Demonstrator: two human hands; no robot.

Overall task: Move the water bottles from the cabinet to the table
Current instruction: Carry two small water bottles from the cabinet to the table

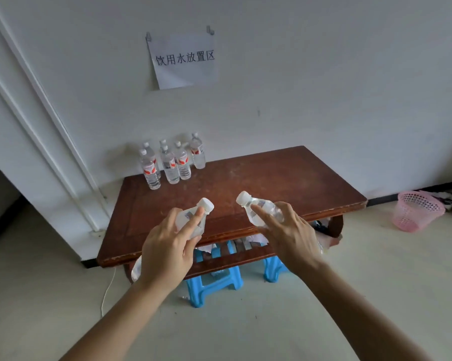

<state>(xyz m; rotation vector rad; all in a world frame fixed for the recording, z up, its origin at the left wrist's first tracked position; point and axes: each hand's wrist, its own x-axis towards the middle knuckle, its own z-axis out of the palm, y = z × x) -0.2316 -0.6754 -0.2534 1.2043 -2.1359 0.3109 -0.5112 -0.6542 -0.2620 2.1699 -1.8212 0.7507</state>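
Your two bare forearms reach forward from the bottom of the view, each ending in a hand wrapped round a small water bottle. Your left hand (167,246) grasps its left bottle (187,217) by the body, index finger laid along it toward the white cap, thumb underneath; the bottle tilts with its cap up and to the right. Your right hand (290,235) grasps the right bottle (268,208) the same way, index finger stretched along the side, cap tilted up and to the left, so the two caps lean toward each other without touching. Both bottles are held in the air over the near part of the brown wooden table (258,183).

At the table's far left corner, against the wall, six more bottles (171,168) stand upright in a tight cluster. Blue plastic stools (212,282) sit under the table. A paper sign (183,59) hangs on the wall above, and a pink basket (415,211) stands on the floor to the right.
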